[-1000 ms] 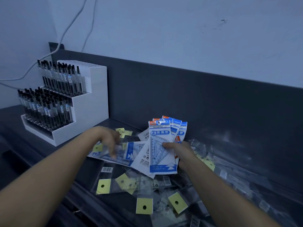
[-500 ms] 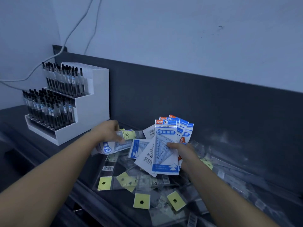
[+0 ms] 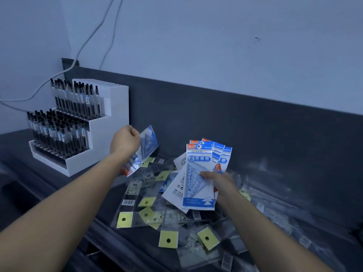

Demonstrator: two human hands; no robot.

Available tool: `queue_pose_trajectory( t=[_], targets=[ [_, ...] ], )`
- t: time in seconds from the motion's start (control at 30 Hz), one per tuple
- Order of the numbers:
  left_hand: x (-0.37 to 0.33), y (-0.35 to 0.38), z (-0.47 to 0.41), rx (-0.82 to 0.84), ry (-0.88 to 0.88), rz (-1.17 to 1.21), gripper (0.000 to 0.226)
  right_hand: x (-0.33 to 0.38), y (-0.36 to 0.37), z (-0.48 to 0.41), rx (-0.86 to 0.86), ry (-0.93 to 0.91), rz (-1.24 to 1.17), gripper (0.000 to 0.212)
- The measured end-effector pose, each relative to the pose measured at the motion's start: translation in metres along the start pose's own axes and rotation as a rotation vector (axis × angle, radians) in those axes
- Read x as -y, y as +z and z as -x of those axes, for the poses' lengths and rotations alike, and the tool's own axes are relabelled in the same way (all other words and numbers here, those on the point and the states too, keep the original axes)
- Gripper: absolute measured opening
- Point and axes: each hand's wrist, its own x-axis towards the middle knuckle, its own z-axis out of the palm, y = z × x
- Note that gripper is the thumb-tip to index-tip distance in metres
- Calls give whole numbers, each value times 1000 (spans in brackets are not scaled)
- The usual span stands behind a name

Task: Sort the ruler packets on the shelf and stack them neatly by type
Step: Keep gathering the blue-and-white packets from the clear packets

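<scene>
My right hand point(image 3: 219, 181) pinches a fan of blue set-square packets point(image 3: 198, 193) mid-frame. It could splay and slip when I add the single packet point(image 3: 148, 146) gripped in my left hand point(image 3: 125, 141). Yellow-tagged ruler packets point(image 3: 168, 240) litter the shelf point(image 3: 17, 146) below, and the white pen stand point(image 3: 110, 138) crowds the left.

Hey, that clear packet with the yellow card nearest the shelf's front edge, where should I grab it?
Probably pinch the yellow card end, coming from the near side: it lies flat and uncovered on top, and looks stiffer than the rest of the packet.
</scene>
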Motion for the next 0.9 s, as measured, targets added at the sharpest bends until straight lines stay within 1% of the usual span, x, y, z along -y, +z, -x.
queue_pose_trajectory(
  t=[0.1,0.17,0.2,0.27,0.37,0.43,0.47,0.53,0.57,0.67,0.73,0.8,0.9],
  targets=[
    [-14,0,5,-87,115,159,11,2,-2,3,-1,-9,-1,33],
    [-26,4,11,-94,151,304,10,4,-3,5,-12,-18,-11,31],
    [-30,9,13,-79,138,363,12,5,-4,5,-19,-22,-19,30],
    [-39,20,20,4,36,454,22,9,-7,6,-26,-35,-42,30],
    [-39,44,37,206,-191,502,36,14,-11,9,-15,-61,-72,27],
    [-33,57,48,363,-285,483,33,14,-15,11,-4,-73,-83,27],
    [-31,63,54,456,-301,458,26,13,-18,11,-4,-78,-83,27],
    [-32,67,64,609,-270,371,11,12,-24,12,-9,-76,-74,26],
    [-34,68,68,667,-232,306,16,12,-26,13,-10,-68,-69,24],
    [-39,72,74,841,-106,115,61,10,-34,15,3,-42,-72,21],
    [-41,76,77,920,-50,24,82,9,-37,16,24,-19,-70,23],
    [-42,83,77,911,13,-54,87,10,-38,16,52,-2,-78,27],
    [-42,90,75,904,52,-49,87,12,-40,17,99,1,-125,28]
  ],
)
